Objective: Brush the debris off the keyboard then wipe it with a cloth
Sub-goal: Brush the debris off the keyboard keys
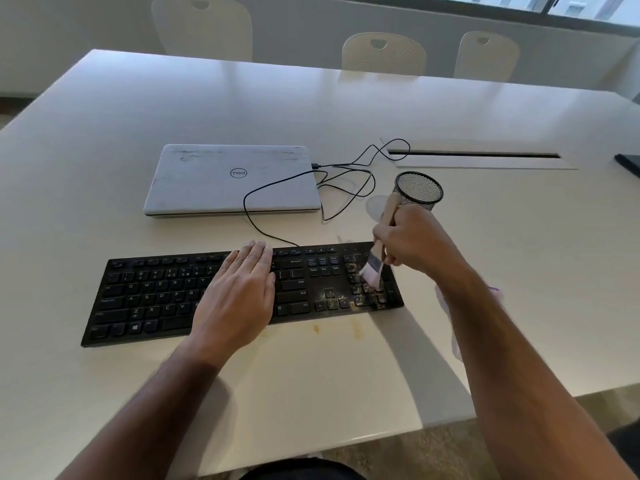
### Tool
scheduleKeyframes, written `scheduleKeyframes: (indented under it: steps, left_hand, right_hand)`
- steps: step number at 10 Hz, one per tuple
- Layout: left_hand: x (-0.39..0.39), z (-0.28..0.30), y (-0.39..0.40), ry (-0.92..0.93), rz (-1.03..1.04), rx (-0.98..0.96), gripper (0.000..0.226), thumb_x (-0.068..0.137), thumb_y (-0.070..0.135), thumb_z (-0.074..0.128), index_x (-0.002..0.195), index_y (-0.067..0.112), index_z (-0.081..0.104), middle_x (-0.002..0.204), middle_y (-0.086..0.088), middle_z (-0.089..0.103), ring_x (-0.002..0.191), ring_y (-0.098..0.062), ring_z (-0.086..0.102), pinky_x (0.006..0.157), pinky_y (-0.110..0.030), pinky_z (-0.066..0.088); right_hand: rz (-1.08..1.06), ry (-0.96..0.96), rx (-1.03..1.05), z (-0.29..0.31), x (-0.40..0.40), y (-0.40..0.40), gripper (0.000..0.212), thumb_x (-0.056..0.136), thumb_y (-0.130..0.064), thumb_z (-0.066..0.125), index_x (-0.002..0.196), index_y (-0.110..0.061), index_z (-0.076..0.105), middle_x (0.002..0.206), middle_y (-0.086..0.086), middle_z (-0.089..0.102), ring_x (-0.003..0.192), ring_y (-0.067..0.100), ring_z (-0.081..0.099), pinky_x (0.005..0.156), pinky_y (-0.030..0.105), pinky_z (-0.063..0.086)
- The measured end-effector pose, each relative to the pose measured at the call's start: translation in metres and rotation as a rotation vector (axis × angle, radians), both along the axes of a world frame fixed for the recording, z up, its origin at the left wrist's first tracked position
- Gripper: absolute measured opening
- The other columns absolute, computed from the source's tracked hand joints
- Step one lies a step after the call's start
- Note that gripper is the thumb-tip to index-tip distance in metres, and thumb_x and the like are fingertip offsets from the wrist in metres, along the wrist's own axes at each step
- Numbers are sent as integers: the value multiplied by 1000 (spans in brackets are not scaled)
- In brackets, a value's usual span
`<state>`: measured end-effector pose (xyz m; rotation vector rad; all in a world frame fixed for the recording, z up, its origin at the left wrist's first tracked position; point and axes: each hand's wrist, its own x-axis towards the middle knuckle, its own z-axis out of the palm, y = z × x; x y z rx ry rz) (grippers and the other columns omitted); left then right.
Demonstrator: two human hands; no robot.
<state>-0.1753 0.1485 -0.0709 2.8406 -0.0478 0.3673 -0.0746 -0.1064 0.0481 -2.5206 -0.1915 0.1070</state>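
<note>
Gripping a wooden-handled, pale-bristled brush in my right hand, bristles on the crumb-strewn black keyboard; left hand flat, steadying it.

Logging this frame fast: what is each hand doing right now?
Left hand: open, flat on the keyboard.
Right hand: gripping the brush, bristles on the number pad.

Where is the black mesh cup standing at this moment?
In the head view, the mesh cup stands on the table right of the closed laptop, just behind the right hand holding the brush.
</note>
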Motion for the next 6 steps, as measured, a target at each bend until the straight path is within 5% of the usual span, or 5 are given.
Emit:
scheduleKeyframes:
  steps: [2, 4, 5, 6]
  left_hand:
    - [0, 1, 0, -1, -3, -7, 61, 104, 38, 20, 157, 11, 33, 164, -6, 31, 154, -12, 18, 127, -35, 15]
    - [0, 0, 0, -8, 0, 2, 60, 104, 37, 22, 157, 10, 34, 163, -6, 32, 154, -13, 19, 127, -35, 16]
    - [0, 0, 0, -6, -2, 3, 60, 104, 36, 23, 157, 10, 34, 163, -7, 33, 154, -14, 20, 127, -36, 16]
    - [0, 1, 0, -10, -3, 0, 60, 104, 36, 23, 157, 10, 35, 163, -7, 33, 154, -14, 20, 127, -36, 17]
  right_hand:
    - [-13, -152, 23, -8, -3, 13, 31, 103, -28, 62, 77, -12, 66, 72, 3, 72, 72, 20, 71, 72, 33, 56]
    - [75, 8, -94, 2, -5, 8, 29, 95, -17, 61, 70, -3, 64, 67, 9, 72, 64, 25, 72, 62, 36, 59]
    - [20, -134, -36, 1, -5, 10, 30, 102, -24, 62, 74, -12, 62, 72, 3, 68, 69, 16, 66, 61, 26, 48]
    - [58, -125, -34, -8, -4, 11, 29, 103, -30, 62, 80, -14, 67, 72, 0, 71, 72, 17, 70, 70, 31, 53]
